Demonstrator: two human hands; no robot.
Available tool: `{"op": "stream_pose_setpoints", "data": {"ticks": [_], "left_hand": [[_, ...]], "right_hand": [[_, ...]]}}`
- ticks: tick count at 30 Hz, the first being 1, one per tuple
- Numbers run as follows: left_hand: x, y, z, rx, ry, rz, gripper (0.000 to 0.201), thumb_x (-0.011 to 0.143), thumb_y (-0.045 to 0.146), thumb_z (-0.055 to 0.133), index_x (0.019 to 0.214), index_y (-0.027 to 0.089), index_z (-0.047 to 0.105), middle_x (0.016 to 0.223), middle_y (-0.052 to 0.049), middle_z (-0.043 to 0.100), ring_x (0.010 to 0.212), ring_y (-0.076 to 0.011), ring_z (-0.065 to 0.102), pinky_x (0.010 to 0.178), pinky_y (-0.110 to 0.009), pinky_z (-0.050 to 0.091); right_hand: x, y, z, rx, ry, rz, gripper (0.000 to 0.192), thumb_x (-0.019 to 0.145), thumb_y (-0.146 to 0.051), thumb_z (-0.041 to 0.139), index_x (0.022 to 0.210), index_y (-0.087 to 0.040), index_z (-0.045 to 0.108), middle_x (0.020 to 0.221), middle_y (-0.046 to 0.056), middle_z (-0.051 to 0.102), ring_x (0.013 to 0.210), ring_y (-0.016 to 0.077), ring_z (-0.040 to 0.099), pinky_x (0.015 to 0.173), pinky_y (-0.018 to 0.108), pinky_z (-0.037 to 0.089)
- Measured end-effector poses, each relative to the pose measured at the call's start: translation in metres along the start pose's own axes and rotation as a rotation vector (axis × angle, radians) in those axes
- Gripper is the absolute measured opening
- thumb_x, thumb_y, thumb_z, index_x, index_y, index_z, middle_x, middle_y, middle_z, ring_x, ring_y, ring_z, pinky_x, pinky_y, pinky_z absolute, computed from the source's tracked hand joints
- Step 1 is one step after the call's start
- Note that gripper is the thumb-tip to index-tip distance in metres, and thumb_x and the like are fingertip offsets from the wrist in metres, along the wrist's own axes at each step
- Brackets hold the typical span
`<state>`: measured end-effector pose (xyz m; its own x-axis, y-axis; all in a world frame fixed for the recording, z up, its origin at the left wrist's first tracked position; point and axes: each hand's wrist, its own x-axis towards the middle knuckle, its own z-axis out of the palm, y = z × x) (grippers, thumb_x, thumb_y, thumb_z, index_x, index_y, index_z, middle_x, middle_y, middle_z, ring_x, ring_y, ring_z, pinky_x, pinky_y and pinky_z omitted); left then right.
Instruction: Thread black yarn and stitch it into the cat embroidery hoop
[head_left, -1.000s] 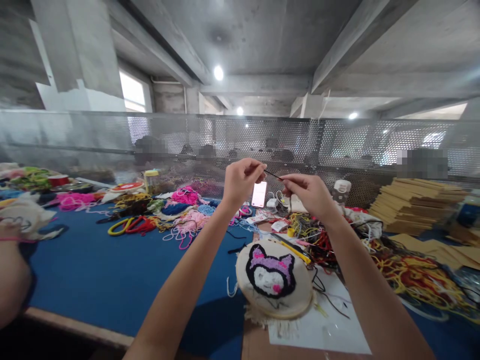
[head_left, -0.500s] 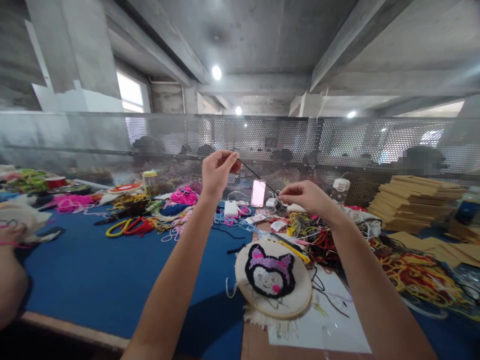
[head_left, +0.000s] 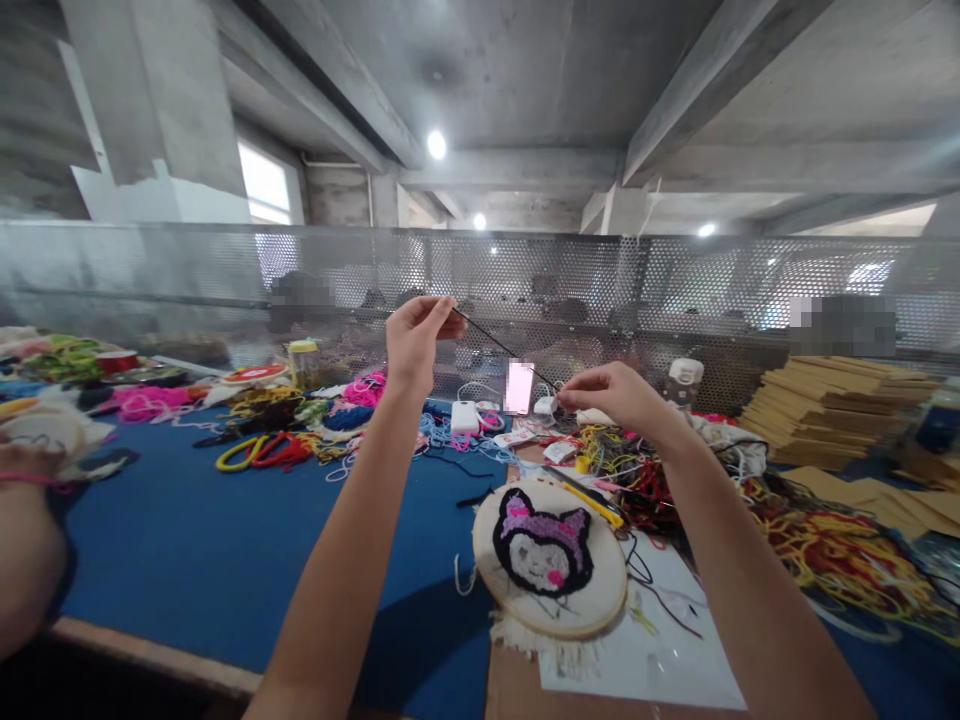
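A dark strand of yarn point(head_left: 491, 341) stretches taut and slanting between my two raised hands. My left hand point(head_left: 417, 338) pinches its upper end between thumb and forefinger. Lower and to the right, my right hand point(head_left: 609, 392) is closed on the other end in a fingertip pinch. Below them on the table lies a round embroidery hoop point(head_left: 600, 610) with cream cloth. Its cloth bears a purple, black and white character head point(head_left: 544, 540) with pink patches. A yellow-and-black cutter or pen-like tool point(head_left: 592, 497) touches the hoop's far edge.
Tangled yarn point(head_left: 832, 550) lies at the right, beside stacked brown envelopes point(head_left: 832, 410). A lit phone point(head_left: 519, 388) stands upright at the back, before a perforated metal screen point(head_left: 450, 270). Yellow-and-red-handled scissors point(head_left: 259, 453) lie left. Another person's arm point(head_left: 30, 560) holds a hoop at far left.
My left hand has moved left and slightly up, drawing the strand longer between my hands. My right hand stays nearly in place. The hoop on the table has not moved.
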<state>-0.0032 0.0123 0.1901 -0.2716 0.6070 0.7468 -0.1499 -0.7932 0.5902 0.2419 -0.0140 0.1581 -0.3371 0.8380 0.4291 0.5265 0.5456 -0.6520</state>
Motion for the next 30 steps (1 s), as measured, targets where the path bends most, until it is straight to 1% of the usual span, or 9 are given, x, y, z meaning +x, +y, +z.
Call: {"op": "stream_pose_setpoints", "data": {"ticks": [2,4,8,12,17,21,30], "left_hand": [[0.0002,0.0008,-0.0008,-0.007,-0.01,-0.017,0.009,0.071,0.024,0.066,0.068,0.016,0.064,0.058,-0.001,0.063,0.053,-0.0093,0.06,0.052,-0.021,0.049],[0.0004,0.0012,-0.002,-0.021,-0.036,-0.051,0.01,0.071,0.025,0.066,0.068,0.016,0.065,0.059,-0.001,0.063,0.054,-0.0098,0.06,0.055,-0.022,0.05],[0.0016,-0.0007,-0.0058,-0.064,-0.108,-0.112,0.011,0.071,0.027,0.066,0.071,0.016,0.066,0.064,-0.002,0.065,0.061,-0.0112,0.063,0.062,-0.024,0.051],[0.0035,-0.0034,-0.0076,-0.084,-0.13,-0.125,0.012,0.071,0.027,0.066,0.074,0.015,0.066,0.066,-0.003,0.066,0.064,-0.012,0.063,0.064,-0.025,0.051],[0.0027,-0.001,-0.0066,-0.072,-0.123,-0.141,0.013,0.068,0.022,0.068,0.078,0.014,0.067,0.067,-0.004,0.066,0.065,-0.0123,0.063,0.063,-0.024,0.05],[0.0017,0.0003,-0.0072,-0.056,-0.162,-0.144,0.016,0.064,0.018,0.071,0.08,0.014,0.067,0.068,-0.003,0.066,0.069,-0.013,0.063,0.065,-0.025,0.05],[0.0024,-0.0054,-0.0088,-0.039,-0.186,-0.179,0.015,0.065,0.017,0.07,0.08,0.015,0.067,0.07,-0.004,0.066,0.07,-0.013,0.063,0.068,-0.025,0.049]], "right_hand": [[0.0006,0.001,0.0014,0.065,0.006,0.008,0.012,0.069,-0.029,0.062,0.068,-0.018,0.068,0.064,0.004,0.067,0.062,0.0158,0.061,0.063,0.029,0.048],[0.0013,0.0024,0.0026,0.086,0.048,0.0,0.011,0.069,-0.027,0.061,0.067,-0.018,0.066,0.062,0.003,0.066,0.06,0.015,0.061,0.062,0.028,0.048],[0.0031,0.0061,0.0032,0.013,0.134,-0.051,0.01,0.07,-0.025,0.058,0.066,-0.018,0.065,0.06,0.002,0.065,0.056,0.0142,0.06,0.06,0.027,0.047],[0.004,0.0078,0.0022,-0.051,0.18,-0.068,0.012,0.071,-0.027,0.058,0.067,-0.018,0.065,0.059,0.002,0.064,0.057,0.0149,0.06,0.06,0.028,0.047],[0.0039,0.0075,0.0022,-0.088,0.19,-0.064,0.014,0.071,-0.029,0.057,0.068,-0.018,0.065,0.06,0.003,0.065,0.058,0.0159,0.061,0.061,0.028,0.047],[0.0031,0.0066,0.003,-0.099,0.195,-0.061,0.015,0.071,-0.029,0.057,0.068,-0.017,0.065,0.061,0.003,0.065,0.059,0.0162,0.061,0.062,0.028,0.048],[0.0027,0.0048,0.0025,-0.107,0.19,-0.067,0.014,0.072,-0.027,0.056,0.068,-0.017,0.065,0.061,0.003,0.065,0.059,0.0153,0.06,0.062,0.028,0.047]]}}
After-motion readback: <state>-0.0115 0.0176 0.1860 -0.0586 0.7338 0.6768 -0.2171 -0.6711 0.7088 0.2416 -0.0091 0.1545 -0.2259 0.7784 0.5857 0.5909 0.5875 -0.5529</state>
